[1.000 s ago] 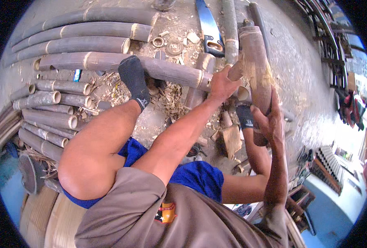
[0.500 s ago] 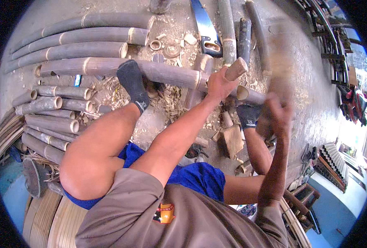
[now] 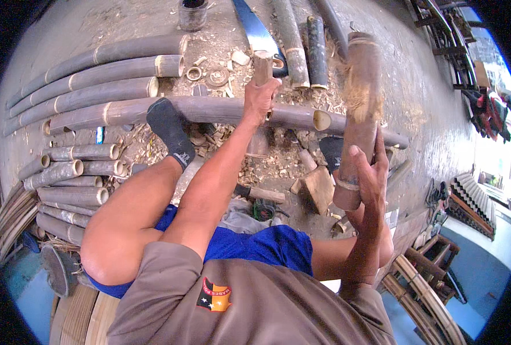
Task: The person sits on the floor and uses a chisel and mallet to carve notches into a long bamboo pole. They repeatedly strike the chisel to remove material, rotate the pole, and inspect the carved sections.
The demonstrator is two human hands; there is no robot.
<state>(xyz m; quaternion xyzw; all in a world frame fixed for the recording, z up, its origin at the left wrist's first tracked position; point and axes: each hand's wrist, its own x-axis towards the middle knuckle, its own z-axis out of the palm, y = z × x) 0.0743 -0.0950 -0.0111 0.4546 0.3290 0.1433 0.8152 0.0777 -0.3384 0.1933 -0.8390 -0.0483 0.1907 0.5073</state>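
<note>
My left hand (image 3: 258, 99) is closed round a thick wooden tool handle (image 3: 262, 68), held nearly upright over a long bamboo pole (image 3: 212, 108). A bit of dark metal shows below the fist, but the tool's working end cannot be made out. To the right of that hand, a pale oval opening (image 3: 322, 119) is cut in the pole. My right hand (image 3: 371, 178) grips the lower part of a thick bamboo length (image 3: 362, 121), raised upright, its middle frayed to fibres. My socked feet are by the pole, one on its left part and one near its right part.
Several bamboo poles (image 3: 89, 72) lie at the far left, with shorter cut pieces (image 3: 74, 195) stacked nearer. A handsaw (image 3: 255, 29) lies beyond the pole beside upright-lying lengths (image 3: 293, 49). Shavings (image 3: 273, 164) litter the floor round a wood block (image 3: 317, 190) and another wooden-handled tool (image 3: 261, 194).
My left hand and its tool have shifted left along the pole, with the handle now more upright. The bamboo length in my right hand, blurred by motion before, now shows clearly.
</note>
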